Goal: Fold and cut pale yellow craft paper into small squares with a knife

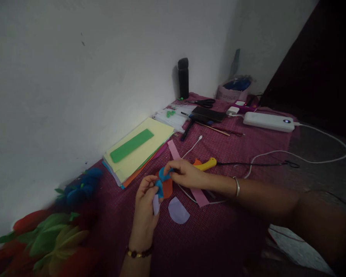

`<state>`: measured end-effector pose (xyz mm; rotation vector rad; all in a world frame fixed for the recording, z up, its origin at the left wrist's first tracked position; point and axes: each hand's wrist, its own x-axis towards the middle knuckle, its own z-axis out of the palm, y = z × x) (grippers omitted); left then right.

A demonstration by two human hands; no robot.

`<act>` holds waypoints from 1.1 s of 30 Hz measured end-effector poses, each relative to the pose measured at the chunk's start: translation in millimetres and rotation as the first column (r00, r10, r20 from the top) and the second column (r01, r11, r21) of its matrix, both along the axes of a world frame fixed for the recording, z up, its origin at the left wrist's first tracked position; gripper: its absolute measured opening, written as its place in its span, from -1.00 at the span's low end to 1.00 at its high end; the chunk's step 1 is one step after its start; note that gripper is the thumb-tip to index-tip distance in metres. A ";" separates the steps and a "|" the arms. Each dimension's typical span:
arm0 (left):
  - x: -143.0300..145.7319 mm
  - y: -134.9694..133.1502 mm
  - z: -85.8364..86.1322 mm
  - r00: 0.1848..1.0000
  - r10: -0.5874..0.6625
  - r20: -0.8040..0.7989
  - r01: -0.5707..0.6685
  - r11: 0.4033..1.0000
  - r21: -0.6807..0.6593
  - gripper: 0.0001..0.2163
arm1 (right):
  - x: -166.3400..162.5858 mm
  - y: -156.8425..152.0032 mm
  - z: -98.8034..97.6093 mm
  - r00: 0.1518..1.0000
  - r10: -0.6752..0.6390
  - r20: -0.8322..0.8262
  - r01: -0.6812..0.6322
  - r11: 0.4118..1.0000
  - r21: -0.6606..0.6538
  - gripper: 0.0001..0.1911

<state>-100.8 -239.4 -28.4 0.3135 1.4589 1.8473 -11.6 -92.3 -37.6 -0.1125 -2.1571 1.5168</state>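
Observation:
My left hand (145, 207) is closed on a small blue paper piece (160, 184) and a pale lilac scrap (156, 204), held just above the maroon cloth (219, 238). My right hand (184, 173) pinches the top of the same blue piece from the right; a metal bangle sits on that wrist. Under the hands lies an orange paper shape (167, 187). A lilac petal-shaped cutout (178, 211) rests on the cloth just below them. A pink paper strip (198, 195) runs beneath my right hand.
A stack of coloured paper sheets (141, 152) with a green strip on top lies left by the wall. A yellow-handled glue gun (206, 164), cables, white power strip (268, 121), scissors (204, 102), black bottle (183, 78) and paper flowers (52, 238) surround the spot.

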 end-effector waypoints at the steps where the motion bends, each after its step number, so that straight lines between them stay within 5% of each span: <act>1: 1.3 1.1 -1.6 0.999 0.025 -0.049 -0.025 1.000 0.005 -0.76 | 1.0 -1.7 0.6 0.999 0.021 0.039 -0.021 1.000 0.017 -0.86; 6: 3.9 5.7 -8.2 0.983 0.100 -0.154 -0.087 0.992 0.089 -0.71 | 2.6 -9.6 2.4 0.976 0.137 0.167 -0.132 0.990 -0.042 -0.77; 11: 0.1 4.6 -5.7 0.989 0.149 -0.024 -0.148 0.988 0.042 -0.70 | -0.3 -9.8 0.9 0.957 0.257 0.134 -0.214 0.939 -0.270 -0.90; 17: -1.3 3.7 -2.1 0.991 0.135 0.011 -0.136 0.989 0.056 -0.71 | -3.5 -5.1 -2.6 0.958 0.247 0.148 -0.158 0.880 -0.447 -0.90; 20: -2.8 2.2 -5.4 0.998 0.066 -0.006 -0.066 0.994 0.082 -0.78 | -4.5 -3.0 -1.6 0.966 0.201 0.161 -0.121 0.906 -0.406 -0.90; 23: -0.7 2.6 -10.1 0.999 -0.003 -0.036 0.005 0.999 0.050 -0.79 | -2.4 -3.0 0.3 0.972 0.145 0.183 -0.102 0.969 -0.227 -0.89; 27: 3.6 5.8 -12.6 0.992 0.066 -0.112 -0.066 0.998 0.001 -0.82 | 2.4 -6.8 1.4 0.977 0.102 0.188 -0.091 0.994 -0.067 -0.90; 30: -6.7 3.3 2.9 0.982 0.188 -0.030 -0.187 0.982 0.034 -0.85 | -3.4 -7.9 6.2 0.979 0.070 0.193 -0.054 0.995 -0.085 -0.91; 33: -29.9 -8.5 38.6 0.983 0.078 0.166 -0.107 0.979 0.172 -0.86 | -24.2 -2.6 17.0 0.969 0.115 0.218 -0.097 0.991 -0.091 -0.87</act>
